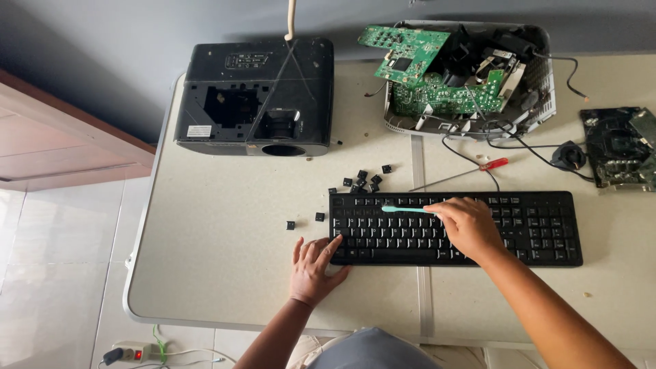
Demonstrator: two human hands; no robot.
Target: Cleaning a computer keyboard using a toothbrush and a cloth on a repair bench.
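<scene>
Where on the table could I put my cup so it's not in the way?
Bare patches: left of the keyboard, below the projector; and along the front edge right of the right hand. Crowded: loose keycaps above the keyboard, and the far right corner with opened casing, screwdriver and cables.

Two bare forearms are seen entering from the bottom of the frame, with no sleeves, watch or rings shown on the left hand [313, 268] or right hand [467, 227]. A blue-grey garment is glimpsed at bottom centre.
</scene>
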